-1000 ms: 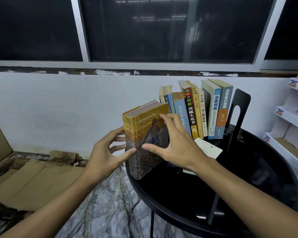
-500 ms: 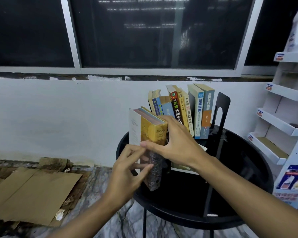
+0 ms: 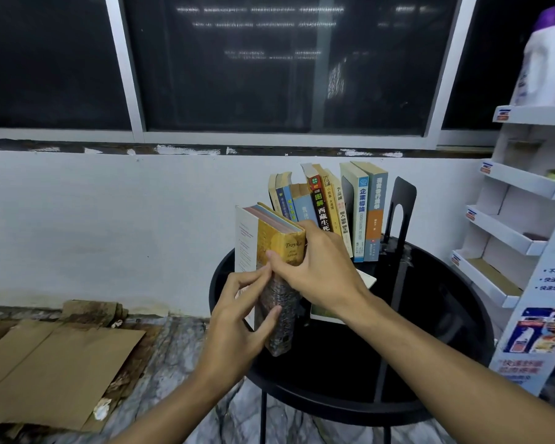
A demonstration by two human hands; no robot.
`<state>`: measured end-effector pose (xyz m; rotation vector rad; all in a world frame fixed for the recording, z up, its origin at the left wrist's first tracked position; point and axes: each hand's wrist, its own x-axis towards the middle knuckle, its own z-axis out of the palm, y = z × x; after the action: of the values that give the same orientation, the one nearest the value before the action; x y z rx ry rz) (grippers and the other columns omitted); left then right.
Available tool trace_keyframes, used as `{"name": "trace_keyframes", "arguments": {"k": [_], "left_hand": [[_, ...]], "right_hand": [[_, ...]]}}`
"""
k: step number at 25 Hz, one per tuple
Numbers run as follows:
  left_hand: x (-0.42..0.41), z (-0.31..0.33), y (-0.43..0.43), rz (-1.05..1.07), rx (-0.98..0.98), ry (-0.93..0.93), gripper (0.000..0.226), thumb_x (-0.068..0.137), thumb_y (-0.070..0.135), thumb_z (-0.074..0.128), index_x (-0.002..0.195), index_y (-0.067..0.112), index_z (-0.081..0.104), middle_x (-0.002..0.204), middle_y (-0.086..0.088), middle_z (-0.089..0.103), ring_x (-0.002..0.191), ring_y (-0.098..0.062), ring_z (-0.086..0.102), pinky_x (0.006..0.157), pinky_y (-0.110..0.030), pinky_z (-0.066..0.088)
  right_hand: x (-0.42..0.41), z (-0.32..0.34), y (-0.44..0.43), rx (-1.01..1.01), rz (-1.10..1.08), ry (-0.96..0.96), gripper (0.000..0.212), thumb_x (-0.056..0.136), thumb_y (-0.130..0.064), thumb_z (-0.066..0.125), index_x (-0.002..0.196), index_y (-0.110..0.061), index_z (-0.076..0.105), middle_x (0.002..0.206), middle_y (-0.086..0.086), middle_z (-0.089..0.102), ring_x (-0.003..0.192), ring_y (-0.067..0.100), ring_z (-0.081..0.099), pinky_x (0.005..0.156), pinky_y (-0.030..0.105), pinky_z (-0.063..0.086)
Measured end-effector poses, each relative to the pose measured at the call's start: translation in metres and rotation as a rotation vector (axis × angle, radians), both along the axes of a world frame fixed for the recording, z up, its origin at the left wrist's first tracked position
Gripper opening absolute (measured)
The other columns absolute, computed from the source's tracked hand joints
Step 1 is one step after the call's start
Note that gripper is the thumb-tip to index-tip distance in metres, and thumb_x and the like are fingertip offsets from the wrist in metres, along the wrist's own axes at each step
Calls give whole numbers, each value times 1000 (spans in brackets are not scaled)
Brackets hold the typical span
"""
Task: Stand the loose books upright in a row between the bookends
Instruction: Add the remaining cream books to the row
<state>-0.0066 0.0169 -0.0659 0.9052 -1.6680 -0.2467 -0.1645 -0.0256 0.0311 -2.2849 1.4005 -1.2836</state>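
A thick yellow book (image 3: 281, 248) stands upright near the left rim of the round black table (image 3: 430, 315), spine toward me. My right hand (image 3: 318, 270) grips it from the right near the top, thumb across the spine. My left hand (image 3: 241, 318) holds its lower left side, thumb on the dark lower spine. Behind it a row of upright books (image 3: 327, 206) leans together, ending at a black bookend (image 3: 401, 213) on the right. A second black bookend (image 3: 347, 200) shows between books in the row. A pale book (image 3: 364, 278) lies flat beneath my right wrist.
A white display rack (image 3: 519, 225) stands close to the table's right side. Flattened cardboard (image 3: 45, 373) lies on the marble floor to the left. A white wall and dark window are behind the table.
The view has drawn closer. The yellow book went from cover facing me to spine facing me and now stands upright; my left thumb has slid lower down on its spine.
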Motion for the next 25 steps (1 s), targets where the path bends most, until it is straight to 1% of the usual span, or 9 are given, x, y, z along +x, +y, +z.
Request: {"name": "trace_keyframes", "arguments": {"k": [3,6,9,12,16,18,20,23,25], "left_hand": [[0,2,-6,1,-9,-6,64,86,13,75,145,21,52,132,11,50,130,-21,52,105,-44,50],[-5,16,-14,-28,-32,-26,65,86,14,77,145,22,51,135,9,50,132,-21,51,104,-44,51],[-15,38,-26,-69,-51,-69,63,87,17,78,144,20,53,135,6,52,131,-21,53,105,-43,50],[-28,58,-45,-92,-56,-104,60,88,20,77,143,18,54,135,6,55,131,-20,54,105,-43,50],[-49,83,-79,-106,-50,-173,61,89,18,75,145,20,51,138,7,54,133,-14,51,105,-40,50],[-64,99,-100,-102,-66,-230,64,89,19,75,147,21,48,141,8,52,134,-10,48,107,-41,48],[-82,113,-122,-98,-71,-288,67,89,21,74,149,19,45,144,4,50,134,-7,46,110,-40,45],[-110,134,-152,-34,-28,-436,74,91,26,72,154,20,35,153,1,43,140,-11,38,118,-39,35],[-129,144,-172,5,4,-541,77,91,26,71,156,18,30,157,-1,38,143,-15,34,120,-34,26]], "right_hand": [[1,0,3,-36,-31,-45,36,85,-47,73,100,-16,60,85,-6,69,73,8,65,64,25,54],[-7,11,5,-59,-57,-101,34,86,-45,73,99,-17,61,84,-7,69,72,7,66,65,30,56],[-27,31,6,-96,-90,-152,31,85,-42,74,102,-18,64,85,-9,71,74,3,67,68,27,56],[-56,48,6,-155,-188,-140,31,83,-44,74,99,-19,64,84,-9,71,73,5,67,66,25,54],[-97,60,4,-220,-287,-118,28,81,-42,76,96,-22,63,75,-19,61,66,-5,57,59,6,42],[-118,62,2,-234,-340,-96,29,81,-41,76,96,-22,63,75,-17,59,64,-8,53,56,2,37],[-137,62,1,-228,-392,-62,32,81,-44,75,94,-18,62,76,-9,63,64,-8,53,53,4,38],[-161,61,-1,-219,-449,-16,34,81,-48,73,91,-18,61,76,-7,64,65,-3,56,52,12,41],[-174,60,-2,-216,-485,5,36,81,-50,72,91,-17,61,75,-5,65,66,5,59,57,30,49]]}}
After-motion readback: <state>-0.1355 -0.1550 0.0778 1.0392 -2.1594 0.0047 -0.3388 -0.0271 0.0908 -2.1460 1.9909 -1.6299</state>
